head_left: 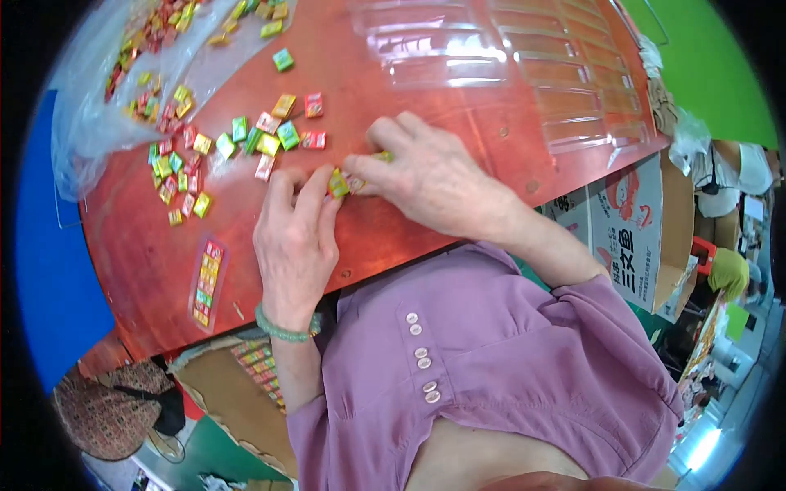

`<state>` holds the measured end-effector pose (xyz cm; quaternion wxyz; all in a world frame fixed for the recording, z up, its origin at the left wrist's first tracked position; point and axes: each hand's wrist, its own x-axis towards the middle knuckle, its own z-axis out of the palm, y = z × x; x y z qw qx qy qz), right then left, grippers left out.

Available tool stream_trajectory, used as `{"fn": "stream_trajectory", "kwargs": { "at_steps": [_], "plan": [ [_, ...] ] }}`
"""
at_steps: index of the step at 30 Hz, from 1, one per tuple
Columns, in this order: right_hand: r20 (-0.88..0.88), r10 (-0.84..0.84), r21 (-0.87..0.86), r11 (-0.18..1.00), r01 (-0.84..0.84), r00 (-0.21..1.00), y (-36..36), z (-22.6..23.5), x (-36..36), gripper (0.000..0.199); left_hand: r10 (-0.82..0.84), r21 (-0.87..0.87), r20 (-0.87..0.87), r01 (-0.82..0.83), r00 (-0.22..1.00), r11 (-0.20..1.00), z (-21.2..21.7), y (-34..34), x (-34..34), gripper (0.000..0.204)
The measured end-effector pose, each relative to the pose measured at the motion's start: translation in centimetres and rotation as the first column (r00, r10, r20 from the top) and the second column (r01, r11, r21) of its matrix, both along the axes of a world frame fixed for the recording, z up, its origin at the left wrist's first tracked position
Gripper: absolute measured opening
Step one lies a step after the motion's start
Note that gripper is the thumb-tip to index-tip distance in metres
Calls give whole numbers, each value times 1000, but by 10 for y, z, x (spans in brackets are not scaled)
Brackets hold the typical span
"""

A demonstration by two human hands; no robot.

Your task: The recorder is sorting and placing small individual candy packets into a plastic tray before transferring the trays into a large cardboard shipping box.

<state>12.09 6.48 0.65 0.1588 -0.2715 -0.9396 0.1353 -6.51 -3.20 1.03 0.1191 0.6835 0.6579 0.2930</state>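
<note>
On the red table, my left hand [296, 233], with a green bead bracelet, has its fingers drawn together at the left end of a short row of small wrapped candies. A yellow-green candy [338, 183] shows at its fingertips. From the other side my right hand [430, 176] pinches the row's right end, where a pale pink candy [354, 183] shows. Its fingers partly hide the row, and a yellow bit peeks out between them. Just beyond lie loose candies [267, 145] in red, yellow and green. Left of my left hand lies a narrow clear tray [194, 299] filled with a line of candies.
A clear plastic bag [90, 155] with many candies spreads over the far left. Clear moulded plastic trays [565, 106] lie at the far right of the table [368, 237]. Below the near edge are an open carton [237, 401] holding filled strips and a printed cardboard box [622, 221].
</note>
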Motion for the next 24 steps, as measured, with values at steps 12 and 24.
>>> {"fn": "stream_trajectory", "kwargs": {
  "at_steps": [12,24],
  "plan": [
    [-113,-185,8,982,187,976,27,30,44,23,-127,151,-22,129,992,980,25,59,35,26],
    [22,-282,80,957,280,959,92,13,71,26,-260,178,9,254,966,951,-11,144,51,27]
  ]
}}
